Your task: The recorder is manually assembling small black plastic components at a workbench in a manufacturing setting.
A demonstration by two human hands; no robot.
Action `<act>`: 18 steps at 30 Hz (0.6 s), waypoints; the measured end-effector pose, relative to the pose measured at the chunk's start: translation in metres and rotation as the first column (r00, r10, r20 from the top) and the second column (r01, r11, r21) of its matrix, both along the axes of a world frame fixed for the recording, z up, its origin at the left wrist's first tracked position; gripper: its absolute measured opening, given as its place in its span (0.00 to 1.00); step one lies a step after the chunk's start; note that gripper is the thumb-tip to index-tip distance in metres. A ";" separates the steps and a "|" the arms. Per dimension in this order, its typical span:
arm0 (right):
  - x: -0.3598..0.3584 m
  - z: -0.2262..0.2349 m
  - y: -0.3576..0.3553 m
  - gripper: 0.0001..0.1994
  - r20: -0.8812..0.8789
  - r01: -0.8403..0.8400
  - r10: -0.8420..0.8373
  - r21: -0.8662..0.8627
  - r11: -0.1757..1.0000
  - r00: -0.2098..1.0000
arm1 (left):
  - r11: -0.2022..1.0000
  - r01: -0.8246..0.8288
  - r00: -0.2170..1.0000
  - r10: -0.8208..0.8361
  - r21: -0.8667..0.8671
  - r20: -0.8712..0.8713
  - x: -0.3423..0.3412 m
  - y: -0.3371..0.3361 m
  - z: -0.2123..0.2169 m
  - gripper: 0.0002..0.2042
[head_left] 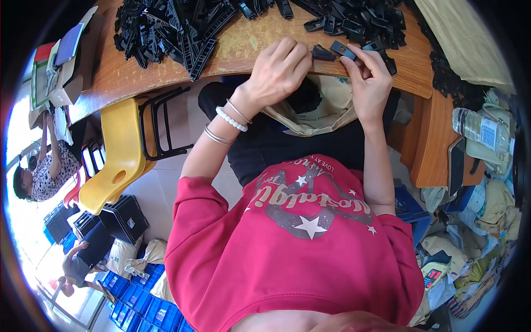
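My right hand (369,77) pinches a small black plastic part (341,49) with a rectangular opening, between thumb and forefinger above the table's near edge. To its left, my left hand (281,69) is closed, fingers curled, bracelets on the wrist; whatever it may hold is hidden. Between the hands, another black plastic piece (322,53) lies close to the edge. An open cream bag (332,117) rests over my lap below the hands, with dark contents partly covered by my left hand. Beyond my right hand is a pile of similar black parts (359,22).
A large heap of black ladder-like plastic strips (171,27) covers the far left of the wooden table (249,41). A yellow chair (119,149) stands at left, near blue crates (135,299). On the right are a clear bottle (484,130) and a phone (456,165). Two people are at far left.
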State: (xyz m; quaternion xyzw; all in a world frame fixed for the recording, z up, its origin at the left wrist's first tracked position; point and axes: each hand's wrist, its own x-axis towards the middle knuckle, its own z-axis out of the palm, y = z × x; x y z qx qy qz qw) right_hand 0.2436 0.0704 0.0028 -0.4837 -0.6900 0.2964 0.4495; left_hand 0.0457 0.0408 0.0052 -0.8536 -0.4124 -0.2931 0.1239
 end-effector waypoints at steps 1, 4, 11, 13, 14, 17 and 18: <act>-0.001 -0.001 0.000 0.11 0.011 0.008 -0.009 0.069 0.998 1.000 | 1.000 0.007 0.999 -0.009 0.028 0.054 0.002 -0.001 -0.005 0.14; 0.006 -0.008 0.004 0.11 0.237 0.058 -0.103 0.192 0.980 0.966 | 1.000 -0.022 0.993 0.024 -0.019 0.112 0.005 -0.012 -0.008 0.13; 0.014 0.016 0.009 0.11 0.095 -0.242 0.261 -0.169 0.955 0.961 | 0.938 -0.075 0.898 0.212 -0.339 0.386 -0.008 -0.002 -0.001 0.14; 0.012 0.012 0.015 0.11 0.088 -0.281 0.291 -0.109 0.953 0.953 | 0.926 -0.051 0.890 0.212 -0.373 0.405 -0.011 0.001 -0.001 0.13; 0.011 0.014 0.017 0.11 0.076 -0.297 0.308 -0.125 0.947 0.948 | 0.917 -0.017 0.888 0.198 -0.400 0.416 -0.012 0.002 0.000 0.13; 0.009 0.008 0.023 0.12 0.078 -0.332 0.337 -0.075 0.940 0.938 | 0.907 0.026 0.881 0.178 -0.420 0.438 -0.013 0.004 0.000 0.12; 0.008 0.006 0.023 0.12 0.093 -0.350 0.349 -0.009 0.937 0.932 | 0.910 0.034 0.877 0.171 -0.414 0.449 -0.012 0.004 0.000 0.12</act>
